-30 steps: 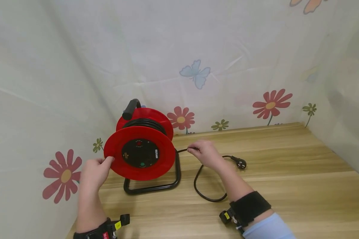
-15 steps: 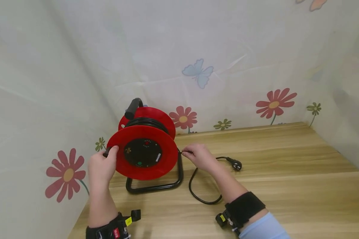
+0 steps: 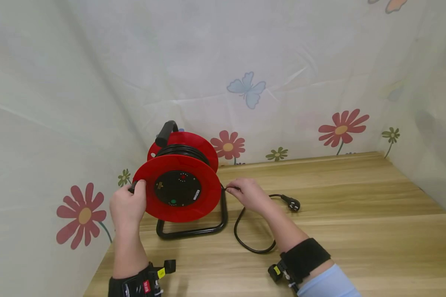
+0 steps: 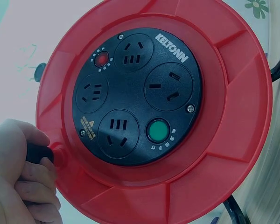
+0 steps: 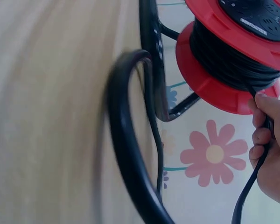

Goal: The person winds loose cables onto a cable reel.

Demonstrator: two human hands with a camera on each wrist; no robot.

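Two hands working: left hand (image 3: 128, 206) clenched on the crank knob (image 4: 37, 152) of the cable reel (image 3: 178, 187), right hand (image 3: 247, 194) pinching the black cord (image 3: 245, 243). Keep light tension so it winds evenly, I'd say.

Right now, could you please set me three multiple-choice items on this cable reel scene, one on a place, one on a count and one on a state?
1. Where does the plug lie?
A. On the wooden table, right of the reel
B. In one of the reel's sockets
C. In the left hand

2. How many sockets does the reel's black panel carry?
A. Two
B. Four
C. Six

3. What is the right hand doing?
A. Lying flat on the table
B. Gripping the carry handle on top
C. Pinching the black cable beside the reel

Answers:
1. A: the head view shows the plug on the table, apart from the red reel.
2. B: the left wrist view shows four sockets around the panel.
3. C: its fingers close on the cable at the reel's right edge, while the left hand holds the crank knob.
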